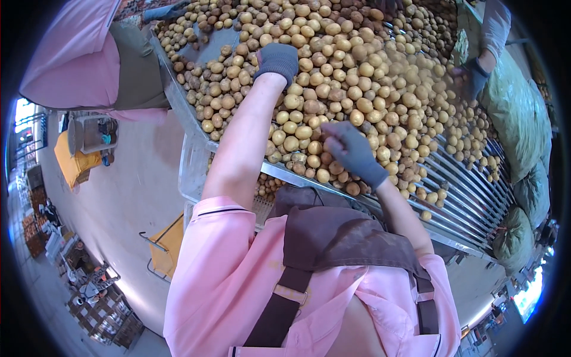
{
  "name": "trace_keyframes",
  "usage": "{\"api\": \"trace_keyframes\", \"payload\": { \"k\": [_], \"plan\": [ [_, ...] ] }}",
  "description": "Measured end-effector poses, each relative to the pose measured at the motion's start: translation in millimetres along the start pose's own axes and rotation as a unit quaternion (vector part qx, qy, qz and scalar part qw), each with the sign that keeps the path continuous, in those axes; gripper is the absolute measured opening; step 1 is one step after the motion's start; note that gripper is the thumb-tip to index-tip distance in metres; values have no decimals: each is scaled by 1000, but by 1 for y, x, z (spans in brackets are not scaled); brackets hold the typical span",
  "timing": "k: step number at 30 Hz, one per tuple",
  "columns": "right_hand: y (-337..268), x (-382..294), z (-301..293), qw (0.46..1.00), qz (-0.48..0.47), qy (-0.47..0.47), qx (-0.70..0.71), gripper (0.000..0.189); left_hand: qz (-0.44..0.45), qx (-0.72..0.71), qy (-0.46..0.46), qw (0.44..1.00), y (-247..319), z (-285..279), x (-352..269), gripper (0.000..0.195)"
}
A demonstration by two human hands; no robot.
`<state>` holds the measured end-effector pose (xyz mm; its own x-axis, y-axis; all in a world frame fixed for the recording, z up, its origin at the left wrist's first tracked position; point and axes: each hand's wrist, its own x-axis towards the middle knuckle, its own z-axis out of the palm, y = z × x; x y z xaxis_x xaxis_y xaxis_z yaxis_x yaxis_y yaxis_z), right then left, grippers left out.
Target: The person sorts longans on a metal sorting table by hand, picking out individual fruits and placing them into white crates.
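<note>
A heap of round, yellow-brown produce point(328, 80), like small potatoes, covers a metal sorting table point(209, 53) before me. My left hand point(277, 60), in a grey knitted glove, rests on the heap towards the far left; its fingers point away and are mostly hidden. Nearer the front edge, my right hand point(352, 151) wears a similar glove. Its fingers are bent and slightly blurred over the pieces, so any piece held in them cannot be made out. Some pieces near my hands are browner and darker than others.
Metal rollers point(464, 192) slope down at the right, beside filled green plastic bags point(513, 116). A co-worker's gloved hand point(475, 78) is over the heap there. Another person in pink point(76, 67) stands left. Below the front edge is a plastic crate point(192, 169); a yellow folding seat point(165, 245) stands behind.
</note>
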<state>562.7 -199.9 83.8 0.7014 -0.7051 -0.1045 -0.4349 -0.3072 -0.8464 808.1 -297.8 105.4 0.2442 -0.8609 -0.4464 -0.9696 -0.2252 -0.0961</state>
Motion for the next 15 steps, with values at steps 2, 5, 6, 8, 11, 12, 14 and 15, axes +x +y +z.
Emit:
{"api": "trace_keyframes", "payload": {
  "k": [2,5,6,8,11,12,14,15],
  "plan": [
    [-5,3,-21,909,188,30,370,21,-8,-2,-2,1000,5,1,-8,26],
    [27,12,-41,904,241,-8,354,26,1,-7,22,1000,-13,40,1,28],
    [31,22,-44,949,165,21,269,26,8,-23,-18,1000,-9,23,-13,31],
    [27,39,-41,994,3,70,90,29,42,-124,58,990,-20,27,-32,30],
    [10,87,-35,969,-122,83,-197,47,83,-662,27,745,-28,31,-75,37],
    [2,103,-32,961,-125,75,-236,46,89,-797,15,597,-31,34,-91,39],
    [-9,137,-26,932,-107,5,-347,44,85,-886,-5,456,-33,43,-111,49],
    [7,152,-20,916,-143,-1,-374,43,56,-902,-2,429,-34,48,-117,49]
  ]
}}
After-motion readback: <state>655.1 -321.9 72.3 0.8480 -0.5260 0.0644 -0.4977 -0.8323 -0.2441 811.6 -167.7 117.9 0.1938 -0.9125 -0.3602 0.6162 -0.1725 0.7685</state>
